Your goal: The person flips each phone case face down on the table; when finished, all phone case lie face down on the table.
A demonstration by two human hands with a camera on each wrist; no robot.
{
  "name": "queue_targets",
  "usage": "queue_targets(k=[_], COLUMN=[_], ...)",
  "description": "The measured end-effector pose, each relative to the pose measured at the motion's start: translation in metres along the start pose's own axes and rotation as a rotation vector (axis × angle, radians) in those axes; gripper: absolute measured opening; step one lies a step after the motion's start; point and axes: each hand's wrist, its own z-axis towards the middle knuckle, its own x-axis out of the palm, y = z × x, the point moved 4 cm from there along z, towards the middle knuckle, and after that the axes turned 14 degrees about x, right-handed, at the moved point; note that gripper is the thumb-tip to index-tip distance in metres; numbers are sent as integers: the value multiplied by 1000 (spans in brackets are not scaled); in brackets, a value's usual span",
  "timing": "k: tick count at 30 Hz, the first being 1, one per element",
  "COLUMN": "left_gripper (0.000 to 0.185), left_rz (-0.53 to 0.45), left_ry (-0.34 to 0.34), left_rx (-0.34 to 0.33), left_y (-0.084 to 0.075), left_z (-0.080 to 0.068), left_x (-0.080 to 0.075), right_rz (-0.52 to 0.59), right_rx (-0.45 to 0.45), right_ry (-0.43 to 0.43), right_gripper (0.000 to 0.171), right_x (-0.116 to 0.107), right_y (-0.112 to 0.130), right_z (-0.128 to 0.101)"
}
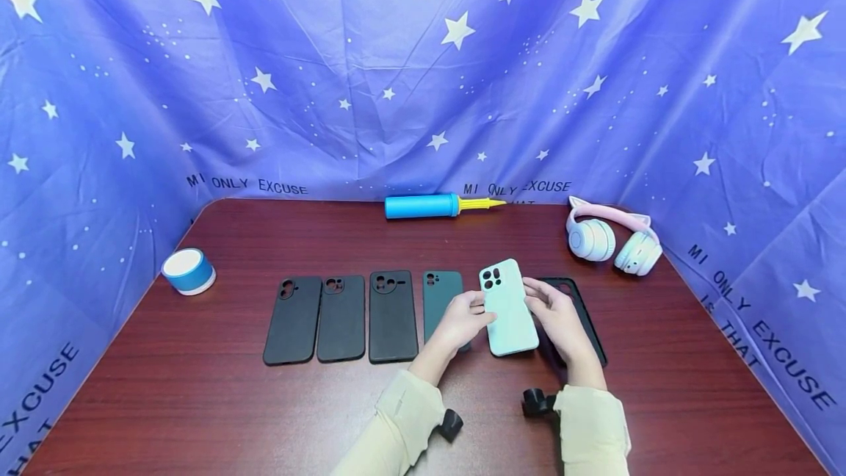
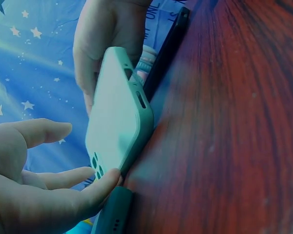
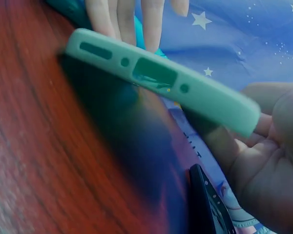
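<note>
**Mint phone case held between both hands above the tabletop**

The mint phone case is an empty shell, raised off the tabletop between both hands. The left hand touches its left edge with nearly straight fingers; the right hand grips its right edge, fingers curled behind it. It sits in a row of empty cases: three black cases to the far left, a dark green case just beside the left hand, and another black case lying under the right hand.

Only the head view shows the whole row, plus a blue pump and pink headphones at the back edge and a small blue and white speaker well apart on the left.

The left wrist view shows the mint phone case tilted, a left fingertip at the corner by the camera holes. The right wrist view shows its bottom edge with port cut-outs, hollow inside.
</note>
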Motion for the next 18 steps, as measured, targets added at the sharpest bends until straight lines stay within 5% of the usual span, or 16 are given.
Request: queue_targets(k=[7, 18], left_gripper=[51, 52], left_rz=[62, 170], left_ry=[-11, -11], left_rx=[21, 62], left_y=[-3, -6], left_z=[-1, -2], left_x=[-1, -2], right_rz=[-264, -378], right_rx=[14, -34], right_ry=[-89, -136], right_gripper=[43, 43], right_x=[-1, 4], right_y=[-3, -3], right_z=[2, 3])
